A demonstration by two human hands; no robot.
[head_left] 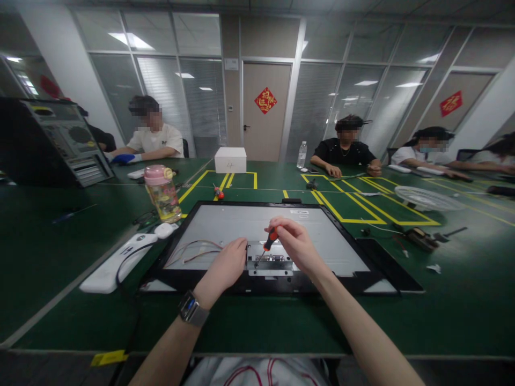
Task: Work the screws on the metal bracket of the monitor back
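Observation:
A display panel (209, 225) with a black frame and grey back lies flat on the table in front of me. Near its front edge sits a shiny metal bracket (277, 265). In my right hand (295, 241) is a red and black screwdriver (271, 238), slanted down, its tip at the bracket's left part. Whether a screw sits under the tip is too small to tell. My left hand (227, 262) rests on the panel, its fingers together against the bracket's left edge; its fingertips are partly hidden. Thin wires (193, 252) lie on the panel to the left.
Left of the panel are a white power strip (120, 262), a pink-lidded bottle (162, 193) and a computer case (60, 142). Behind stands a white box (230, 160). On the right lie a black flat piece (388, 262) and an adapter-like part (420, 238). Several people sit across.

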